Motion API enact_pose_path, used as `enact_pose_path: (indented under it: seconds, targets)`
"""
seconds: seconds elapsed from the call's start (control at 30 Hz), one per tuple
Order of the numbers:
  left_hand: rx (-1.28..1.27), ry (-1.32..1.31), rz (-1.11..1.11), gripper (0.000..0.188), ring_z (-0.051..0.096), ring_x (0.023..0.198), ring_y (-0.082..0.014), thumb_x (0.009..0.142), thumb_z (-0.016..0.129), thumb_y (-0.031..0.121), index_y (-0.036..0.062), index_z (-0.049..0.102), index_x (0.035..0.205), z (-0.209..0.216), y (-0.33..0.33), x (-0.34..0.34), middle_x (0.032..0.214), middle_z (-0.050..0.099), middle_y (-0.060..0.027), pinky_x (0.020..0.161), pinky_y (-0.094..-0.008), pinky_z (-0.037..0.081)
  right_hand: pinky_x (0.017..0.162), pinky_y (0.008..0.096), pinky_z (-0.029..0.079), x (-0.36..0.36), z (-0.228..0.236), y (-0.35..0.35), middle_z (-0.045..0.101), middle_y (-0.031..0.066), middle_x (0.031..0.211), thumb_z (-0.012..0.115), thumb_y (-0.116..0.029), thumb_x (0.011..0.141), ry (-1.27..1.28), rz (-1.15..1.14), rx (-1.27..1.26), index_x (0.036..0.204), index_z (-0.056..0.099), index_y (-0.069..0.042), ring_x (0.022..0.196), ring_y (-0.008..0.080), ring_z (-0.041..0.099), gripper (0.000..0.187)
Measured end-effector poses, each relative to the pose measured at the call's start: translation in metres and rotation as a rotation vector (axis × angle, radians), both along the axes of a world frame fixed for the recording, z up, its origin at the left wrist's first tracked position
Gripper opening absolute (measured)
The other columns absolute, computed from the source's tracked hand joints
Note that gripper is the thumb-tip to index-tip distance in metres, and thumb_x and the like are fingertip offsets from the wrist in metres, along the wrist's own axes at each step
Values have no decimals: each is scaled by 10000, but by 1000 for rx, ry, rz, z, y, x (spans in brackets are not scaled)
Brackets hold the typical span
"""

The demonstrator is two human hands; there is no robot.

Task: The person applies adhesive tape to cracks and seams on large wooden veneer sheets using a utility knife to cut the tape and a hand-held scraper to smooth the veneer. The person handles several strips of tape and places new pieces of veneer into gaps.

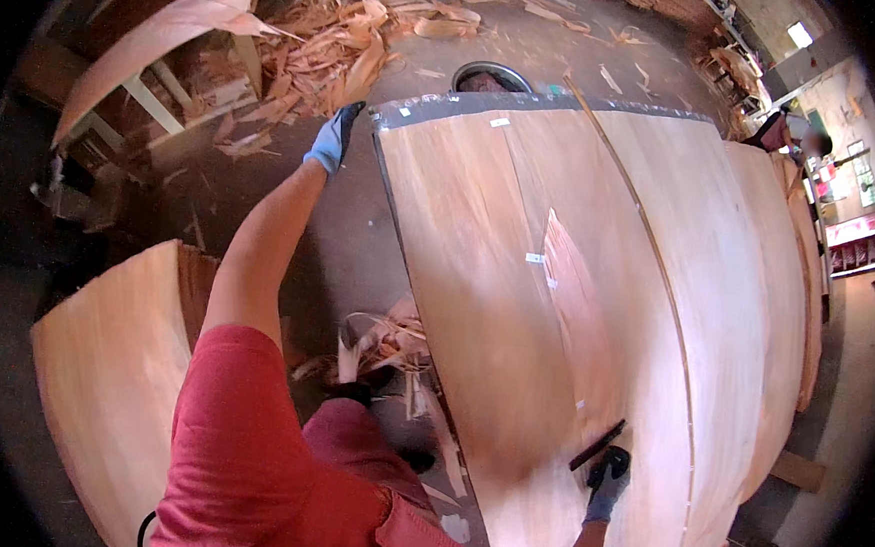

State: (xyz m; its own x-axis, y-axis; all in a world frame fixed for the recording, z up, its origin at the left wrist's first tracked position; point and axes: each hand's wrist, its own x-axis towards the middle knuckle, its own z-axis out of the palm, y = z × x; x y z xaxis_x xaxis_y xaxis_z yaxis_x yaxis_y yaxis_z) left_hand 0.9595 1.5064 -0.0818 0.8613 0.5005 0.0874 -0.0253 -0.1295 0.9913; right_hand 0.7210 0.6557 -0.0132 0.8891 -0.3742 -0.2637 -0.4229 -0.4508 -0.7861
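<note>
A large sheet of pale wood veneer [474, 326] covers the table in front of me, with small white tape pieces along its seams and a reddish, pointed patch [568, 271] in it. Just off the table's far left corner, my left hand [335, 139], in a light-blue glove with dark fingers, is stretched out holding nothing. Low on the sheet, my right hand [607, 477], gloved alike, closes at a dark bar-shaped tool [597, 445] lying slantwise over the veneer. The fingers' exact grip is hard to see. A long thin strip [650, 236] runs lengthwise over the sheet.
Veneer scraps [336, 52] heap on the floor at the far left, and more scraps [388, 341] lie by my legs. A round dark tub [492, 78] stands beyond the table's far edge. Another veneer stack [112, 354] is at left. A person [792, 133] is at far right.
</note>
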Motion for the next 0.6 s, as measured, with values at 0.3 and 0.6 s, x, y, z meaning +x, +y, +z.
enact_pose_path:
  seconds: [0.3, 0.6]
  targets:
    - [-38, 200, -181, 493, 637, 952, -195, 943, 565, 490, 39, 747, 1027, -34, -14, 31, 948, 735, -45, 924, -316, 446, 577, 266, 543, -19, 14, -42, 658, 45, 919, 582, 44, 896, -74, -65, 34, 1169, 601, -44, 686, 128, 627, 287]
    - [-42, 344, -294, 218, 654, 770, -173, 947, 577, 207, 23, 692, 925, 55, 21, -35, 880, 699, -76, 645, -314, 508, 478, 239, 436, 6, 21, 19, 626, 10, 757, 595, -20, 907, -45, 63, 82, 1013, 622, -63, 553, 105, 549, 117]
